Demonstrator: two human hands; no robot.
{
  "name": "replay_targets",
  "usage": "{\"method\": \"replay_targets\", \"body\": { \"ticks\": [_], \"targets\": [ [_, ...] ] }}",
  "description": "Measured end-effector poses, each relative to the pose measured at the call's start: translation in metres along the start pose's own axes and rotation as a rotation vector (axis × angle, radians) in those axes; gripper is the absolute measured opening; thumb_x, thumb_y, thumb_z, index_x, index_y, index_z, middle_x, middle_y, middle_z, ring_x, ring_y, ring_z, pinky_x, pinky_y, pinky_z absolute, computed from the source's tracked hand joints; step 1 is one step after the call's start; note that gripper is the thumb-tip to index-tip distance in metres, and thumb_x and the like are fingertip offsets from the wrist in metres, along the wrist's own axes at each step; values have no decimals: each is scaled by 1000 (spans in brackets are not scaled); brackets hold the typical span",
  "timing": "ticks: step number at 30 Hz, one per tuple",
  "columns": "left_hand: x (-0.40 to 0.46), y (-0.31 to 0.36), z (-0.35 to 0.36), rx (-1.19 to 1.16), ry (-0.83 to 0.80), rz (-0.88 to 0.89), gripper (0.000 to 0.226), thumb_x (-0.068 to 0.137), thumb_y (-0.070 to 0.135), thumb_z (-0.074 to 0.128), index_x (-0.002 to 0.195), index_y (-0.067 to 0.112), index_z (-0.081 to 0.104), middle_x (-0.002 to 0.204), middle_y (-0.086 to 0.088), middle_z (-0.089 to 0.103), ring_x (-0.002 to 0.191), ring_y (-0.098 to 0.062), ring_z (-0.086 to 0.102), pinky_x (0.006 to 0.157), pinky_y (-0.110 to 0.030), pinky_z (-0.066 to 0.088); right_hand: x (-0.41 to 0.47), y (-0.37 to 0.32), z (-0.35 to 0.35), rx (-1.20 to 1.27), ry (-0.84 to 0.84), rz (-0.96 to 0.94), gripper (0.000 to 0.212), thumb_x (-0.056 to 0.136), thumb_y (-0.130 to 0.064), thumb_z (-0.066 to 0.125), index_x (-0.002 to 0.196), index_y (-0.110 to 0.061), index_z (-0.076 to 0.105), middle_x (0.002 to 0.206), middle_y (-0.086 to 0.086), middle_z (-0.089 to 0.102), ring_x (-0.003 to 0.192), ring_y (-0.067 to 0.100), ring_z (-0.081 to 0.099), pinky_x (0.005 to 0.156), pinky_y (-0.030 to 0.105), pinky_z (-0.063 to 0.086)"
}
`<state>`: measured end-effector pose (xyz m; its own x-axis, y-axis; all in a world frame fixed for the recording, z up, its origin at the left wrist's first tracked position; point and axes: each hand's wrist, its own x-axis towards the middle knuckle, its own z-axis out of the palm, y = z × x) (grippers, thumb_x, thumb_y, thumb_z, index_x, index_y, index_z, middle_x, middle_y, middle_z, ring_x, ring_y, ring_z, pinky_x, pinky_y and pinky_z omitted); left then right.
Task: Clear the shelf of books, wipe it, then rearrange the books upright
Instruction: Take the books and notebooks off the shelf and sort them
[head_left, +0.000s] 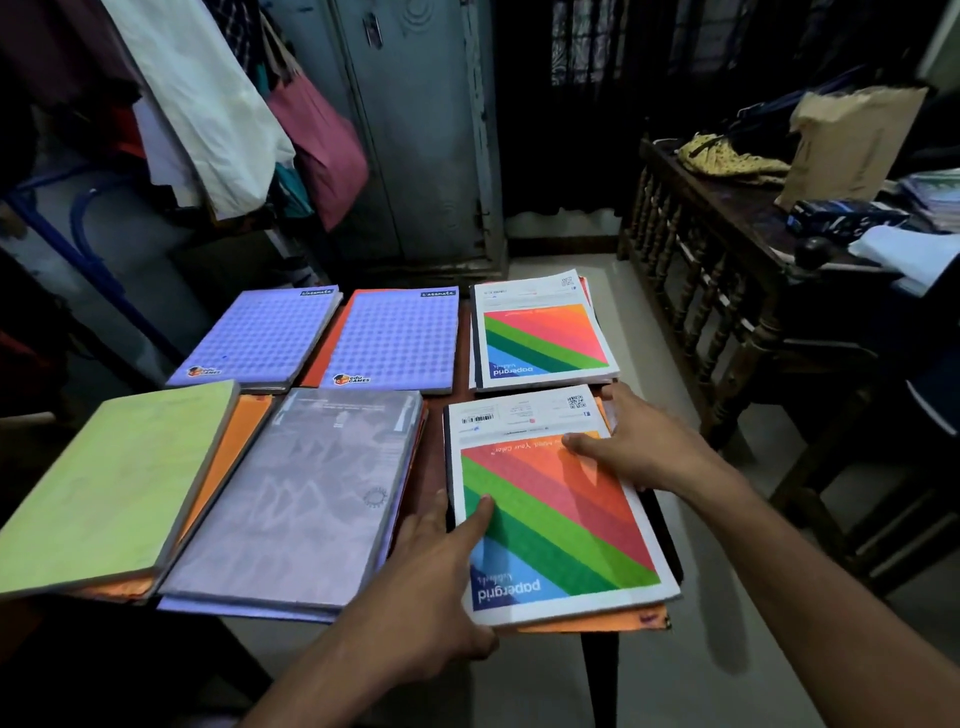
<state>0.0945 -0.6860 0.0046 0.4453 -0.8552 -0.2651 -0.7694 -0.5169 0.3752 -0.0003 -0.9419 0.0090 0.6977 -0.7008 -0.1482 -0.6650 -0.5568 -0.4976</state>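
Books lie flat in six piles on a small table (436, 467), none upright, so the clearing stage appears done or nearly done; no shelf can be identified in this view, nor any cloth.

Near row: a green book (109, 483) at the left overhangs the table edge, a grey book (306, 499) sits beside it over orange covers, and a striped notebook (556, 514) tops the right-hand pile. Far row: two lilac notebooks (260, 335) (397, 340) and a second striped notebook (543, 332) on its own pile.

Both hands work the near right-hand pile. The left hand (441, 582) lies along the pile's left edge, thumb extended onto the cover and fingers at the lower left corner; whether they curl beneath it cannot be told. The right hand (644, 447) rests at the upper right, thumb flat across the cover and fingers reaching over the far right edge. Neither hand is visibly clamped; the fingers look extended, pressing from opposite sides.

This opposed placement suits squaring the pile or lifting it as one block. Piles are sorted by cover type, which probably eases later regrouping. An orange folder (597, 621) protrudes beneath the pile and may slip out if lifted carelessly.
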Motion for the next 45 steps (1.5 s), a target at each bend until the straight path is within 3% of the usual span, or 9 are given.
{"method": "replay_targets", "body": {
  "ticks": [6, 10, 13, 23, 28, 33, 36, 39, 45],
  "targets": [
    [1, -4, -8, 72, -35, -2, 125, 72, 47, 82, 157, 44, -10, 166, 11, -7, 150, -17, 9, 118, -36, 32, 4, 1, -6, 161, -57, -24, 31, 86, -43, 74, 108, -36, 53, 83, -13, 65, 55, 14, 69, 49, 34, 57],
    [7, -10, -23, -17, -62, 4, 131, 58, 77, 78, 156, 47, -2, 167, 16, 5, 151, -10, 17, 120, -35, 29, 28, 12, -9, 28, 182, -29, 47, 87, -49, 69, 128, -29, 56, 106, -5, 65, 105, 21, 62, 86, 36, 52],
    [18, -12, -39, -119, 51, 16, 120, 58, 91, 65, 155, 51, 6, 166, 21, 10, 151, -2, 16, 121, -35, 27, 50, 17, 0, 145, 279, -79, 55, 92, -29, 67, 143, -20, 47, 133, 7, 51, 128, 25, 47, 101, 34, 39],
    [93, -13, -60, -247, 175, 55, 60, 94, 55, 59, 147, 31, 44, 138, 18, 50, 119, 0, 47, 92, -16, 37, 59, 19, 40, 236, 453, -134, 34, 98, -15, 57, 131, -12, 62, 107, -4, 43, 110, 17, 52, 84, 10, 27],
    [131, -14, -54, -172, 113, 32, 65, 92, 75, 38, 141, 32, 48, 131, 10, 55, 127, -16, 50, 105, -38, 42, 63, 22, 43, 242, 477, -145, 34, 99, -11, 51, 131, -13, 64, 103, -5, 44, 104, 16, 53, 84, 11, 29],
    [141, -14, -49, -99, 188, -7, 63, 95, 69, 40, 144, 30, 45, 142, 5, 43, 134, -19, 41, 99, -32, 36, 66, 24, 45, 236, 492, -167, 37, 99, -10, 47, 130, -16, 66, 103, -5, 45, 92, 4, 45, 80, 14, 33],
    [147, -12, -44, -131, 220, -19, 73, 93, 70, 44, 152, 30, 34, 158, 0, 27, 145, -22, 29, 112, -34, 30, 66, 25, 46, 244, 511, -177, 36, 97, -8, 49, 128, -15, 67, 107, -5, 50, 96, 6, 49, 85, 17, 37],
    [152, -12, -43, -122, 202, -38, 86, 85, 84, 36, 152, 30, 37, 158, 0, 38, 144, -25, 35, 117, -43, 32, 69, 27, 46, 271, 515, -175, 37, 95, -5, 50, 127, -13, 68, 117, 1, 56, 107, 14, 55, 90, 11, 32],
    [148, -13, -39, -85, 260, -25, 60, 98, 57, 50, 150, 29, 41, 151, 0, 45, 139, -20, 39, 108, -33, 35, 73, 29, 50, 288, 495, -155, 39, 95, -6, 50, 131, -13, 65, 127, 3, 54, 119, 20, 53, 100, 18, 33]
  ]
}}
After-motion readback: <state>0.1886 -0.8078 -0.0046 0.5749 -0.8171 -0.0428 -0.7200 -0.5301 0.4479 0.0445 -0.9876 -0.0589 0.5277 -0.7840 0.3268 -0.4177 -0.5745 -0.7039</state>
